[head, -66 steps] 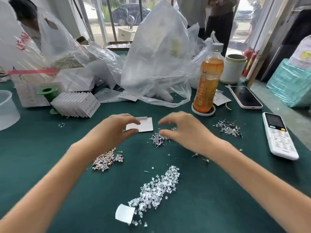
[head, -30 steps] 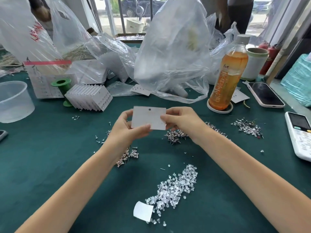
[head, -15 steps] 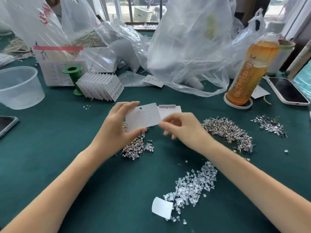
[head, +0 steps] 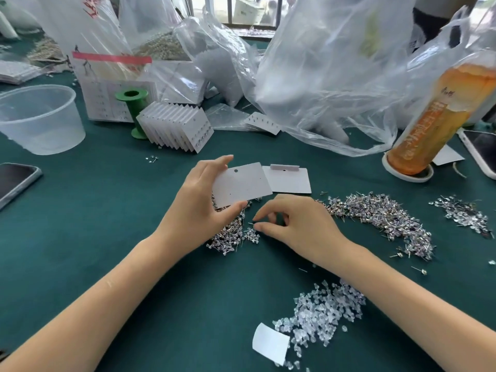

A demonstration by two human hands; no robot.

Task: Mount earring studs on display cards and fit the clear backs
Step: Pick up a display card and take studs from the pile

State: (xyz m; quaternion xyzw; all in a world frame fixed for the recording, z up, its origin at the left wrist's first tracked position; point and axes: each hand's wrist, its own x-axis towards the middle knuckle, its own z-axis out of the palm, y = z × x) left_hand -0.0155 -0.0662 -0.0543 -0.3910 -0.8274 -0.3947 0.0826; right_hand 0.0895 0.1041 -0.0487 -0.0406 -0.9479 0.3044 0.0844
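The blank display card is off the worktop, pinched in your left hand: thumb under its lower edge, index finger raised along its upper left corner. It tilts toward you, its hang hole near the top edge, and no stud shows in it yet. Just below it lies the nearest heap of earring studs, part of it hidden by that hand.

Your right hand rests low on the worktop beside that heap, its fingers curled, thumb and forefinger nearly closed at the heap's right edge. Whether a stud is already between them cannot be told.

So this looks like the start of mounting: picking a single stud. The next move probably calls for lifting one post clear of the tangle and steering it into a pierced hole of the card, which you must hold steady.

Further out, a second card lies flat behind the held one, a bigger stud pile spreads to the right, and the clear backs wait near your right forearm.
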